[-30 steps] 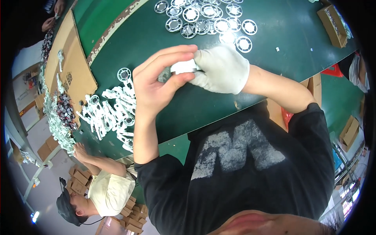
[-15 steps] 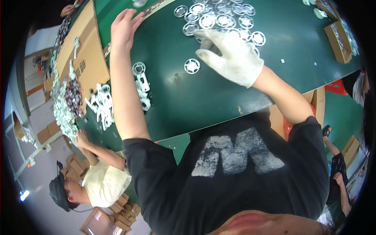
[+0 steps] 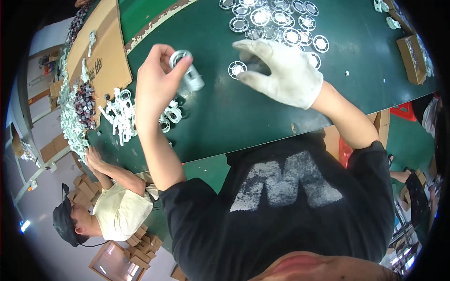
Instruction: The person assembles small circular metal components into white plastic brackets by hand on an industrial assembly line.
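My bare left hand (image 3: 159, 77) is raised over the left of the table, its thumb and fingers closed on a white plastic part with a ring-shaped end (image 3: 191, 78), slightly blurred. On my right hand (image 3: 283, 75) is a white glove; its thumb and fingers are spread apart. A round silver spoked disc (image 3: 237, 70) lies flat by the gloved thumb tip, which overlaps its edge; whether they touch I cannot tell. Beyond the glove lies a pile of similar discs (image 3: 281, 18). Next to my left forearm are a few more white ring-ended parts (image 3: 172, 114), partly hidden.
White parts (image 3: 123, 117) lie left of my forearm, near a cardboard sheet (image 3: 105, 51) and dark small pieces (image 3: 85, 105). A co-worker in a pale shirt (image 3: 122, 206) works at the left. A small cardboard box (image 3: 411, 61) stands at the right of the green table (image 3: 225, 122).
My left hand has come back from the far left, where it was open, and now holds a white ring-ended part. My gloved thumb now overlaps the lone disc.
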The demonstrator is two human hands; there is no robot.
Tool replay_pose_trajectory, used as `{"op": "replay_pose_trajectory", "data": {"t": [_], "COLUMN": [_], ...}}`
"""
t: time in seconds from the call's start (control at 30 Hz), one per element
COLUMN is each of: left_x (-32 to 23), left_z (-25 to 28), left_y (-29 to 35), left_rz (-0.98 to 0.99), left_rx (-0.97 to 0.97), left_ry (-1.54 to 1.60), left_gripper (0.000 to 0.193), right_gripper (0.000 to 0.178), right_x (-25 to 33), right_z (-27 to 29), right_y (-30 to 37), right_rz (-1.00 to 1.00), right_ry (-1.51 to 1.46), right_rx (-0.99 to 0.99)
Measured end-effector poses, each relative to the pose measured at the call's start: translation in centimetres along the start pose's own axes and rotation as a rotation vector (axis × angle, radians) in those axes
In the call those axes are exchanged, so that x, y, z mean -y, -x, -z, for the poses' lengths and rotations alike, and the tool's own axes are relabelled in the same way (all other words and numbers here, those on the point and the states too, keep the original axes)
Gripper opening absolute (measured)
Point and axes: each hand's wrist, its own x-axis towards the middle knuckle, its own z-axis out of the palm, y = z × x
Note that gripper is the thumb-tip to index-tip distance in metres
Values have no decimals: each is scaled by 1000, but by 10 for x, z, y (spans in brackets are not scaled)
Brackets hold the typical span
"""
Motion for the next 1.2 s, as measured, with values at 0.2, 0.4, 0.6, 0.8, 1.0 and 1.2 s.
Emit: {"op": "replay_pose_trajectory", "data": {"t": [0.2, 0.4, 0.6, 0.8, 1.0, 1.2], "left_x": [-41, -24, -26, -13, -5, -20], "left_z": [-64, -93, -109, -113, -108, -118], "left_y": [21, 33, 35, 23, 19, 31], "left_rz": [-209, -159, -327, -309, -717, -541], "left_rx": [-30, -151, -124, -176, -345, -327], "left_ry": [560, -402, -496, 288, 392, 620], "left_gripper": [34, 59, 38, 34, 31, 21], "right_gripper": [50, 28, 35, 31, 30, 31], "right_x": [10, -14, -8, -4, -8, 8], "right_z": [0, 28, 28, 29, 27, 22], "right_y": [-1, -12, -9, -6, -8, -2], "right_rz": [-51, -255, -269, -246, -296, -367], "right_ry": [9, 412, 366, 361, 260, 167], "right_rx": [-58, -186, -84, -16, 190, 450]}}
